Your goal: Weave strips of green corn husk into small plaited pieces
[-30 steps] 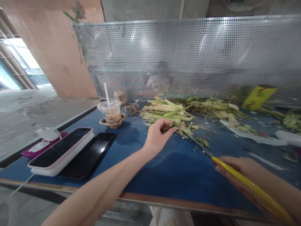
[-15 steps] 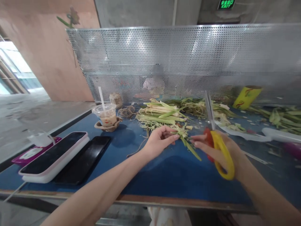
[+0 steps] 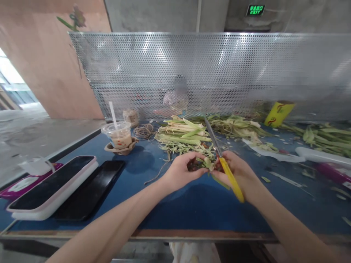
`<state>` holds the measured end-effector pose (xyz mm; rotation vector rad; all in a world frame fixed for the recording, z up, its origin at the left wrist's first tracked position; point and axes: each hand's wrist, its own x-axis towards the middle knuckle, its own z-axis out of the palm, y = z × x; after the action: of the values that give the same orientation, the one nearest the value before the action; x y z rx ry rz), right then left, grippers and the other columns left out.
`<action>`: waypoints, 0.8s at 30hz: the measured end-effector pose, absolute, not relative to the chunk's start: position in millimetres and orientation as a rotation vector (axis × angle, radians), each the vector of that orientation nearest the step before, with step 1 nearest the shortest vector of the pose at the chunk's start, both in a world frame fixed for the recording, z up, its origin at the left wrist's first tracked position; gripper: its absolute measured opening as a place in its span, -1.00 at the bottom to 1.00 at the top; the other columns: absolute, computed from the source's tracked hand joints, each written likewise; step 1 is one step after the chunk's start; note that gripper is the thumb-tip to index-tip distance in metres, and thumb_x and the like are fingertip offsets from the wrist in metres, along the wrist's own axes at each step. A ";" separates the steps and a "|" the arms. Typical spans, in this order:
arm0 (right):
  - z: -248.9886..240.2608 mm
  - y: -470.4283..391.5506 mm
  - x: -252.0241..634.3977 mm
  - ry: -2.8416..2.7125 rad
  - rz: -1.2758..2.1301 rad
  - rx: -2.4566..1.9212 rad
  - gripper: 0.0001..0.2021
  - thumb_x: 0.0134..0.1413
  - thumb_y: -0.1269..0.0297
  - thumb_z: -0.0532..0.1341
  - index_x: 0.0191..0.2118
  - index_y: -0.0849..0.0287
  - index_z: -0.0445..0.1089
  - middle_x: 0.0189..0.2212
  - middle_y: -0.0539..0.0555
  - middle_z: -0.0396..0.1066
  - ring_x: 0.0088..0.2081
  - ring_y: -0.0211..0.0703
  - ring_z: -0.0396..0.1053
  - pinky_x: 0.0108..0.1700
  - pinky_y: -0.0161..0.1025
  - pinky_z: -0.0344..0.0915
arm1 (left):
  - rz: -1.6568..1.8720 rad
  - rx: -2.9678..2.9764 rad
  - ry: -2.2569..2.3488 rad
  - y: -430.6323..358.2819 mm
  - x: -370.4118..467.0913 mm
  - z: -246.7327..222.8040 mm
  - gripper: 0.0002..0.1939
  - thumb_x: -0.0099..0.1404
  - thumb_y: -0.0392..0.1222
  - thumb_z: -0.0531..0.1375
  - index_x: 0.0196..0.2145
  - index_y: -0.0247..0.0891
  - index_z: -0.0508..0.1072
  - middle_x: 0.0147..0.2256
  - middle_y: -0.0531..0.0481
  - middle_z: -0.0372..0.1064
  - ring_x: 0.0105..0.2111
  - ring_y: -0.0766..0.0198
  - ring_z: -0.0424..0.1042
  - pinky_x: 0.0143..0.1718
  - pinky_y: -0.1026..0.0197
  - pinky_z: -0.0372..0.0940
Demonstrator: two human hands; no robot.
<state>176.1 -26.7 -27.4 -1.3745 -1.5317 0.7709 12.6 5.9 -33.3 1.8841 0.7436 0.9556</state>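
Observation:
My left hand [image 3: 184, 170] pinches a small green plant piece [image 3: 207, 163] between thumb and fingers, low over the blue table [image 3: 175, 208]. From the other side my right hand [image 3: 238, 171] holds a pair of scissors [image 3: 230, 179] with yellow and red handles, its blades pointing up and away. The fingertips of that hand also reach the plant piece; whether they grip it is hidden. Just beyond my hands lies a pile of cut green stalks [image 3: 183, 136], with leafy trimmings [image 3: 182, 147] along its near side.
A drink cup with a straw [image 3: 120, 136] and a coil of twine [image 3: 144, 131] stand left, near phones [image 3: 52, 184]. More stalks [image 3: 326, 137], a yellow tube [image 3: 279, 114] and a white-bladed knife [image 3: 286, 179] lie right. Behind rises a perforated metal screen [image 3: 153, 65], a person beyond it.
My right hand has moved left to the plant piece beside my left hand. The scissors have swung from nearly upright to leaning left. The view has shifted slightly right.

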 end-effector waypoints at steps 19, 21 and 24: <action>-10.6 -36.3 160.8 -1.240 0.935 -1.297 -0.81 -0.33 0.36 0.20 -0.54 0.09 0.11 -0.64 -0.12 0.20 -0.56 -0.29 0.22 -0.49 -0.31 0.23 | 1.215 1.954 0.697 3.6 12.6 -35.6 -0.85 -0.08 -0.36 0.19 -0.47 -0.30 0.31 -0.36 -0.05 0.40 -0.40 0.28 0.40 -0.44 0.31 0.26; -10.2 -31.9 163.5 -1.222 0.971 -1.291 -0.85 -0.18 0.28 0.10 -0.58 0.09 0.06 -0.67 -0.10 0.18 -0.59 -0.30 0.23 -0.48 -0.28 0.28 | 1.106 1.813 0.696 7.7 12.0 -34.3 -0.84 -0.04 -0.30 0.22 -0.43 -0.32 0.34 -0.40 -0.05 0.41 -0.45 0.31 0.38 -0.42 0.29 0.27; -13.0 -29.0 174.5 -1.297 0.980 -1.292 -0.84 -0.24 0.30 0.17 -0.57 0.10 0.11 -0.67 -0.09 0.24 -0.58 -0.29 0.27 -0.45 -0.26 0.31 | 0.977 1.775 0.730 11.9 10.2 -31.5 -0.79 0.01 -0.25 0.23 -0.35 -0.36 0.40 -0.40 -0.06 0.42 -0.44 0.32 0.38 -0.37 0.26 0.27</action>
<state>174.5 -29.0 -13.0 -1.2916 -1.2969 0.9803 10.2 11.9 -31.5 1.7748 0.7296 0.9772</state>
